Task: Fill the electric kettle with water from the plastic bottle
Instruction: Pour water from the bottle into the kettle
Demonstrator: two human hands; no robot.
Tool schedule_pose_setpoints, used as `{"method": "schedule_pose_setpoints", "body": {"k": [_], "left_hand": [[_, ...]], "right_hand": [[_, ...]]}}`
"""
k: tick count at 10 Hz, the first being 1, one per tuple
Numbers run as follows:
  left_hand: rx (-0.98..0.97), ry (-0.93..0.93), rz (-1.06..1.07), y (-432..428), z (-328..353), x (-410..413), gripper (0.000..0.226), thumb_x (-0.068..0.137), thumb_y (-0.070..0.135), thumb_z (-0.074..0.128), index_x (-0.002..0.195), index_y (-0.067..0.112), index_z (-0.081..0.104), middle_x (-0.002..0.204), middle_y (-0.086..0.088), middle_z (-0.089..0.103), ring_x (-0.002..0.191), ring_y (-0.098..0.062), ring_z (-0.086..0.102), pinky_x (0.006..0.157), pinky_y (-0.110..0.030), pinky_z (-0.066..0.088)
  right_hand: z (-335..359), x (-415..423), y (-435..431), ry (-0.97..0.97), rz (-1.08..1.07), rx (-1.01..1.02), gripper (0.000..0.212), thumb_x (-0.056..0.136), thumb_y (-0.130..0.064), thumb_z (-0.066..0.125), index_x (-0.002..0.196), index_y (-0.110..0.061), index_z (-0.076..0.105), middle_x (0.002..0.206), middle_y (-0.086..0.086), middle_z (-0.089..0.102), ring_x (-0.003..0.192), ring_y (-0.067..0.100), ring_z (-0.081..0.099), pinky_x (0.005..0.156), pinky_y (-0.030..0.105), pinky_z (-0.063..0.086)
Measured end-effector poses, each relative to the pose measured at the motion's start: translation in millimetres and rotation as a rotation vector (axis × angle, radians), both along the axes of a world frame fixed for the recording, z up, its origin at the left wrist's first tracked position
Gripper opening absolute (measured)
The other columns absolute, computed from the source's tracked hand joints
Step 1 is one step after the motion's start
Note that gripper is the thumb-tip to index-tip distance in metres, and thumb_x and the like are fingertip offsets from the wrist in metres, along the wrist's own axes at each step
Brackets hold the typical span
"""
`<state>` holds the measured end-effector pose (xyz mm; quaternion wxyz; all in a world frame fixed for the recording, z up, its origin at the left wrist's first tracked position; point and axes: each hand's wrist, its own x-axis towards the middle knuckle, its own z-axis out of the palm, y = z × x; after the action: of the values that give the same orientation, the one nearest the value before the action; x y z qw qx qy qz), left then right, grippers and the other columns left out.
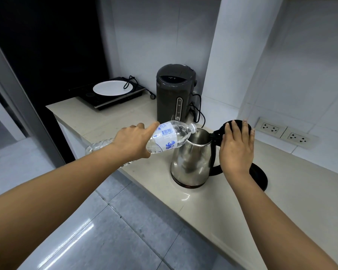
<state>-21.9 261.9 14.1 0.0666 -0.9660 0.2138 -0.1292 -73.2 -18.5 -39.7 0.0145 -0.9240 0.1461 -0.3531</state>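
Note:
A steel electric kettle [191, 158] with a black handle stands on the beige counter [281, 191], off its black base [259, 177], which lies just to its right. Its black lid [236, 124] is swung up and open. My right hand [237, 148] rests flat against the raised lid, fingers spread. My left hand [133, 141] grips a clear plastic water bottle [170, 136] with a white and blue label. The bottle is tipped nearly level, its uncapped neck over the kettle's open mouth. I cannot tell whether water is flowing.
A dark grey thermo pot [174, 92] stands behind the kettle with its cord trailing. Farther back sits a black induction hob [109, 100] carrying a white plate [113, 88]. Two wall sockets [285, 132] are at the right. The counter's front edge drops to a grey tiled floor.

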Motion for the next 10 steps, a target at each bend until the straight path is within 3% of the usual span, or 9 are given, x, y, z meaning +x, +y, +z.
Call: {"method": "schedule_pose_setpoints", "body": {"k": [10], "left_hand": [[0.032,-0.005,0.004,1.7,8.3,1.3,0.09,0.072,0.042,0.073,0.143,0.033,0.018,0.11,-0.008,0.056,0.09,-0.031,0.058,0.063,-0.034,0.038]], "right_hand": [[-1.0,2.0,0.1,-0.006,0.009,0.01,0.039,0.098,-0.015,0.045,0.135,-0.004,0.049,0.144,0.012,0.047,0.145,0.033,0.022,0.12,0.049,0.011]]}}
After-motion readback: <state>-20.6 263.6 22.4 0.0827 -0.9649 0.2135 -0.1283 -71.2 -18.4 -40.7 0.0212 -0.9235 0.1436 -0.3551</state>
